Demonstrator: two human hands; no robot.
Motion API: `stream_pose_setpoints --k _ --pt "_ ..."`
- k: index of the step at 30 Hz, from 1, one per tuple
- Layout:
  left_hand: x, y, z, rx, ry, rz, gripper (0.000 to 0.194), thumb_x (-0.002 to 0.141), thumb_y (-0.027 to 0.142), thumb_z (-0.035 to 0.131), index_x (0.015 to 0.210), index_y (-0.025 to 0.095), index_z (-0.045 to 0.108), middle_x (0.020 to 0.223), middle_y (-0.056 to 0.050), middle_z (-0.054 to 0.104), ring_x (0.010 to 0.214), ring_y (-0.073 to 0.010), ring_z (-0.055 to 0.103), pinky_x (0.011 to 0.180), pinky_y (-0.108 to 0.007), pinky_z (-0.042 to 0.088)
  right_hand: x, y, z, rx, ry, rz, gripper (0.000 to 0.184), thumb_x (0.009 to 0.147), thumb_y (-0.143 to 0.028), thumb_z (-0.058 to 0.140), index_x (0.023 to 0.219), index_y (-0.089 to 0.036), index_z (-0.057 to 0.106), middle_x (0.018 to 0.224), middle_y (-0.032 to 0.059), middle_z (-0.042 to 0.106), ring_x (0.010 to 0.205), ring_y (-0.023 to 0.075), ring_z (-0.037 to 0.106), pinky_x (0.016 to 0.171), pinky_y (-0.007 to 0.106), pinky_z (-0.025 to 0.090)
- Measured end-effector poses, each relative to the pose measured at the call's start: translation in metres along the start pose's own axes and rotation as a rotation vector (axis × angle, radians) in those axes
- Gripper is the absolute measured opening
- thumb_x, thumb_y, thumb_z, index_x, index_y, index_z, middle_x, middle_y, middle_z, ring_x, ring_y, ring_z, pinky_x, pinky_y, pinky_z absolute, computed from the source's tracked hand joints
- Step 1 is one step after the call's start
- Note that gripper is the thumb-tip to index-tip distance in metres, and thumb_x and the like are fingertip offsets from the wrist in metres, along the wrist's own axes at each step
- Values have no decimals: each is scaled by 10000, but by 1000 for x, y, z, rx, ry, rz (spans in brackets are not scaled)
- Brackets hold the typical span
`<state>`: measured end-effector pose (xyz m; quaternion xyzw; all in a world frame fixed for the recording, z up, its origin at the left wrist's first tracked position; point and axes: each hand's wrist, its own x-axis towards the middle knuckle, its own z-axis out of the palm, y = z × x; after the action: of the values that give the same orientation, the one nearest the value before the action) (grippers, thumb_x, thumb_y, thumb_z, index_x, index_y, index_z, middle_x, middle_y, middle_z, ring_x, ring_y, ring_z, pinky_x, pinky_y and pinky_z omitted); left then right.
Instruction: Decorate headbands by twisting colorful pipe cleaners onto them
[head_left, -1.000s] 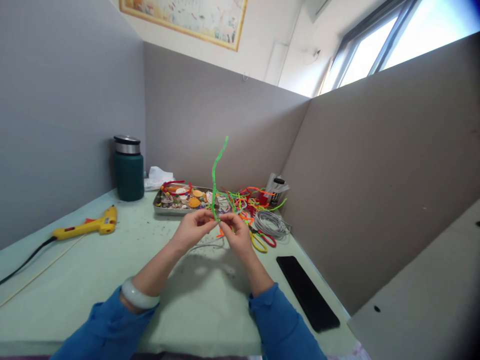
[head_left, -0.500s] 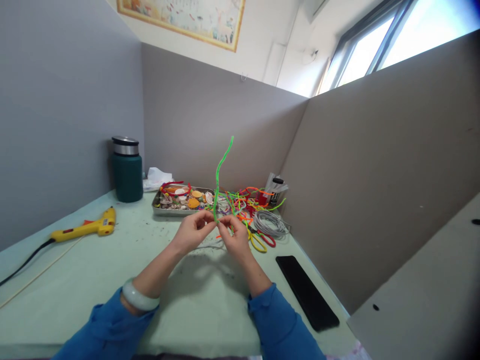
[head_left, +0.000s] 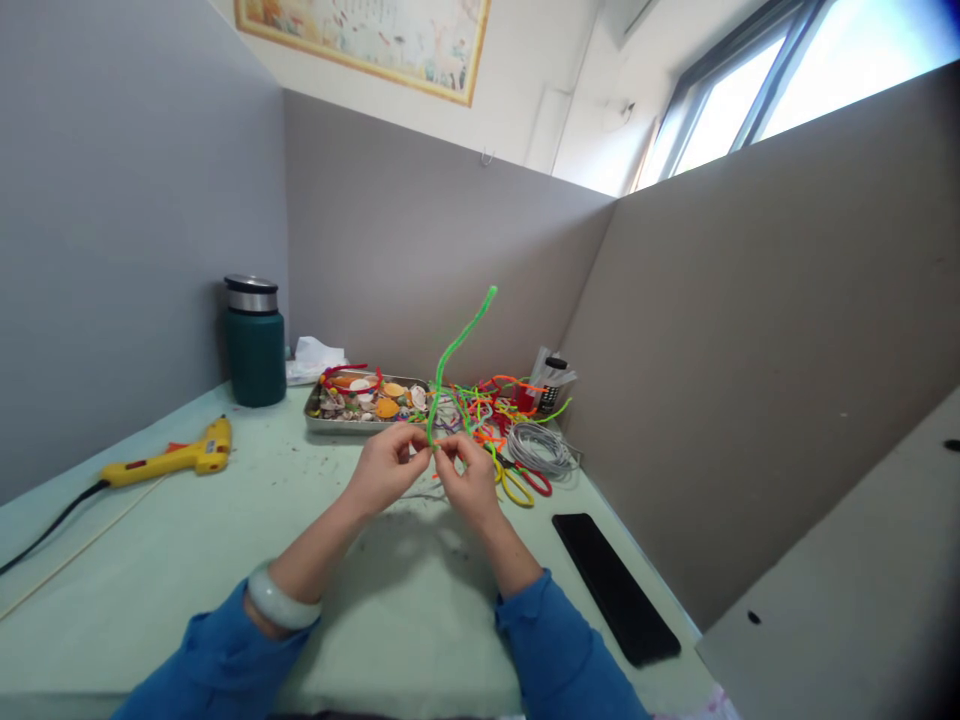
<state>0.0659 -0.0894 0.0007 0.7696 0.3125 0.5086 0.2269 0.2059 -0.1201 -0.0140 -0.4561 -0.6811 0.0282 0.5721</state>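
Note:
My left hand (head_left: pixel 386 466) and my right hand (head_left: pixel 469 478) meet above the pale green table, fingertips pinched together on the lower end of a green pipe cleaner (head_left: pixel 453 351). The pipe cleaner rises from the pinch and leans up to the right, its tip level with the grey partition. A pale bangle (head_left: pixel 281 602) circles my left wrist, and both arms wear blue sleeves. Just beyond my hands lies a tangle of coloured pipe cleaners (head_left: pixel 491 404).
A metal tray of shells (head_left: pixel 319 418) sits at the back, with a green flask (head_left: pixel 256 340) and a white tissue (head_left: pixel 315 355) left of it. A yellow glue gun (head_left: pixel 176 456) lies at the left. Grey coiled wire (head_left: pixel 536 445), scissors (head_left: pixel 517 481) and a black phone (head_left: pixel 613 584) lie at the right.
The free upper part of the green pipe cleaner has swung from nearly upright to leaning right. My hands have stayed pinched at its base, drawing slightly closer together.

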Motion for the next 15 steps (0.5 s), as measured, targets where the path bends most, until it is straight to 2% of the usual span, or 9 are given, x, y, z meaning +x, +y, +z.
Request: stream_pose_setpoints --k 5,15 --pt "-2 3 0 103 -4 78 76 747 193 509 702 173 567 695 4 527 578 -103 442 520 -202 322 0 2 2 -15 18 30 79 738 -169 515 685 -198 566 645 -2 556 640 152 500 635 271 386" --pt "-2 5 0 117 17 76 81 752 167 508 703 174 572 714 -3 538 618 -108 480 525 -197 345 -1 5 1 -54 9 -20 114 774 -181 505 717 -198 602 657 8 582 654 158 515 659 283 370"
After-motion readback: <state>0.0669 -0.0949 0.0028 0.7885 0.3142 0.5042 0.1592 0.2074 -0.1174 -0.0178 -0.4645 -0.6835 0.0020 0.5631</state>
